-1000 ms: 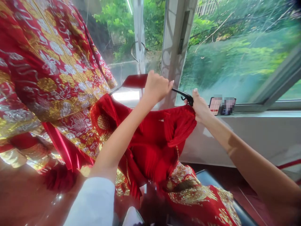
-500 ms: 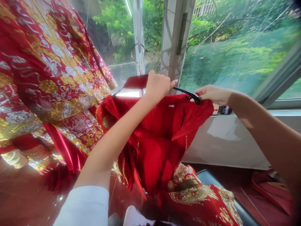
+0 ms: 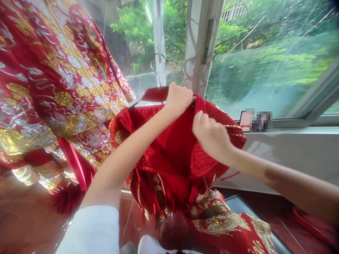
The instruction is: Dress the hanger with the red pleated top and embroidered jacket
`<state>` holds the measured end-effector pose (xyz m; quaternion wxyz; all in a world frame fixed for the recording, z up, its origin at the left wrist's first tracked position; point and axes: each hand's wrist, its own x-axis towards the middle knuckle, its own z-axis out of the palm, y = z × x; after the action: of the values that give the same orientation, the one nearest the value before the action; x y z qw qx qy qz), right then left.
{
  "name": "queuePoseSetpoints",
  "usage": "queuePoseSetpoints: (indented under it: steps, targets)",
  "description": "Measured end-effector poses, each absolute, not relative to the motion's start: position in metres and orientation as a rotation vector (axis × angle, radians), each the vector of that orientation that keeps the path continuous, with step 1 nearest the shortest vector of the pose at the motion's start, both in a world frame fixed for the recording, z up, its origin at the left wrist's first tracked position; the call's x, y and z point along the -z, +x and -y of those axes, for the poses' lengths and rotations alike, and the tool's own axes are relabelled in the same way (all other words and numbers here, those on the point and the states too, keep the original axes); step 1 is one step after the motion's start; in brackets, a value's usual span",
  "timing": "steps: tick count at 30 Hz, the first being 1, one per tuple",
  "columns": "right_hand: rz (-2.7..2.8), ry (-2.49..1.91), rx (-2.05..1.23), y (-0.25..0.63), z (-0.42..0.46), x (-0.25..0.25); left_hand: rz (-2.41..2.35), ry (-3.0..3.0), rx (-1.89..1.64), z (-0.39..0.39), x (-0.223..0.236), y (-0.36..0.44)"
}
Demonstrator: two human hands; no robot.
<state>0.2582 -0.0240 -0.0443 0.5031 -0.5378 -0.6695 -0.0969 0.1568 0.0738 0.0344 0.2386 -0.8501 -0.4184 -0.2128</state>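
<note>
My left hand point(image 3: 179, 98) is closed round the bar of a clothes hanger point(image 3: 134, 104), whose metal hook shows faintly against the window. From the hanger hangs a red garment point(image 3: 169, 137) with gold trim, its plain red lining facing me. My right hand point(image 3: 212, 137) is closed on the garment's edge, on the right side. There the cloth lies over the hanger's right end and hides it. A stiff dark red panel point(image 3: 155, 94) shows behind the bar, left of my left hand.
At left hangs a large red robe point(image 3: 76, 81) with gold and silver embroidery. More red and gold embroidered cloth point(image 3: 230, 225) lies below, over a dark seat point(image 3: 238, 204). Small items, one like a phone point(image 3: 246, 121), stand on the windowsill point(image 3: 291, 130). Glass windows rise behind.
My right hand has left the hanger's black end and come inward, now gripping the garment's edge. The cloth has been drawn over that end. My left hand keeps its hold.
</note>
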Motion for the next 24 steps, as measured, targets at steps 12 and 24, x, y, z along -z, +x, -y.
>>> queuePoseSetpoints:
  steps: [12, 24]
  targets:
    - [1.928, -1.468, 0.469, 0.289, 0.006, -0.026, 1.597, -1.779, 0.674, 0.032, -0.037, 0.023]
    - [2.124, -1.136, -0.270, 0.223, -0.066, -0.051, 2.028, -1.853, 0.690, 0.022, 0.017, -0.012]
